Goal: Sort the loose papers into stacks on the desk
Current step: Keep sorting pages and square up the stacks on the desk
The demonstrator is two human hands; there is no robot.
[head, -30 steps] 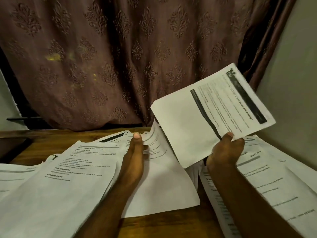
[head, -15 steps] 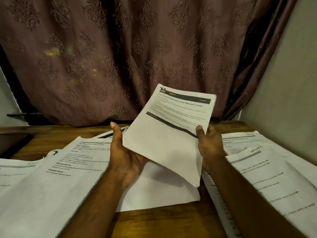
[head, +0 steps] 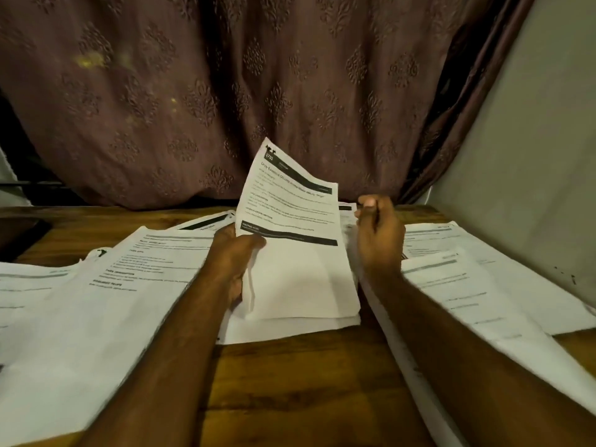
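Our left hand [head: 233,253] grips the printed sheet [head: 290,233] upright so we can read its heading. Our right hand [head: 379,233] hovers beside it, fingers loosely curled, holding nothing, above the stacks on the table [head: 290,382]

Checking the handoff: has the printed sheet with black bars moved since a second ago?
Yes. The printed sheet went leftward from the wall to the middle stack, now in the left hand.
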